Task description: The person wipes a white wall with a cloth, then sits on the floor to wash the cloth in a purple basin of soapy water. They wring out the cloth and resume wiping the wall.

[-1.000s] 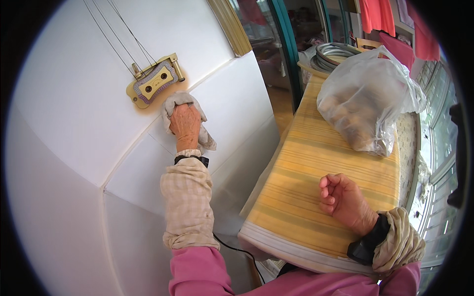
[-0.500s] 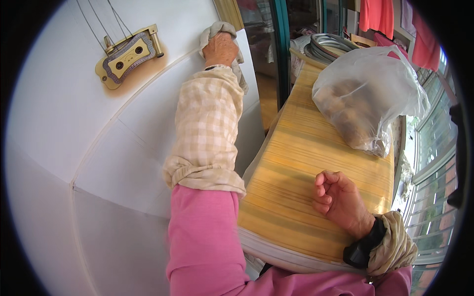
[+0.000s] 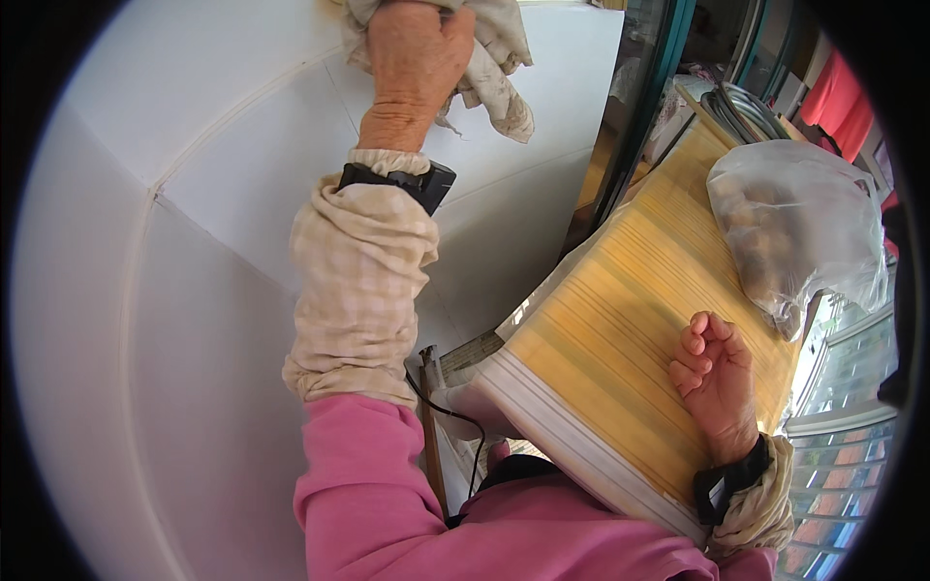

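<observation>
My left hand (image 3: pixel 417 68) is closed around a crumpled beige cloth (image 3: pixel 499 73), pressed against the white wall tiles (image 3: pixel 281 126) at the top of the view. Dark smudges mark the cloth, and one end hangs down beside my knuckles. A black band circles that wrist above a beige checked sleeve cover. My right hand (image 3: pixel 722 382) rests at the edge of a yellow wood-patterned tabletop (image 3: pixel 591 358), palm turned up and inward. Its fingers are half curled with nothing in them.
On the table's far right sits a clear plastic bag (image 3: pixel 799 223) with brown lumps inside. Behind it lies a coiled grey hose (image 3: pixel 746 111). A dark cable (image 3: pixel 465 421) hangs between wall and table. Barred windows (image 3: pixel 843 474) line the right; pink clothes (image 3: pixel 841 102) hang beyond.
The view has shifted left and down, and the brass fixture with wires has left it. My left hand, still holding the cloth, appears closer and higher in view. My right hand keeps its pose.
</observation>
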The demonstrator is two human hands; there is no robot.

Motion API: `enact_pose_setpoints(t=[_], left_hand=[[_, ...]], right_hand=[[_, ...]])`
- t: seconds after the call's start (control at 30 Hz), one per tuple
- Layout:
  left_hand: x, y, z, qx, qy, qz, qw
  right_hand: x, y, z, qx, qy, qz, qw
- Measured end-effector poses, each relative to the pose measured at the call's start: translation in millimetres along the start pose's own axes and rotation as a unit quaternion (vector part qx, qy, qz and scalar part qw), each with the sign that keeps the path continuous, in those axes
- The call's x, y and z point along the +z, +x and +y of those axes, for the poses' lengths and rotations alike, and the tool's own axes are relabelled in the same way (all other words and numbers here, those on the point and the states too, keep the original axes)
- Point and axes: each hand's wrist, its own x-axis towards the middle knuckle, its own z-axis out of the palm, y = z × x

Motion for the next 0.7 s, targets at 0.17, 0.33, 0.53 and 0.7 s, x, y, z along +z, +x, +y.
enact_pose_setpoints(t=[0.17,0.33,0.53,0.7], left_hand=[[-63.0,-71.3,-10.2,0.088,0.07,0.234,0.966],[-96.5,-114.7,-19.5,0.016,0.074,0.304,0.95],[-111.6,-159.8,-37.5,-0.035,-0.003,0.321,0.946],[-106.2,-192.9,-43.1,0.057,0.262,0.221,0.938]], right_hand=[[-0.4,1.5,-1.1,-0.011,0.039,-0.055,0.998],[0.8,1.3,-3.6,-0.024,0.05,-0.094,0.994],[1.6,-1.1,-8.1,-0.043,0.062,-0.117,0.99],[3.2,-2.6,-12.5,-0.051,0.067,-0.15,0.985]])
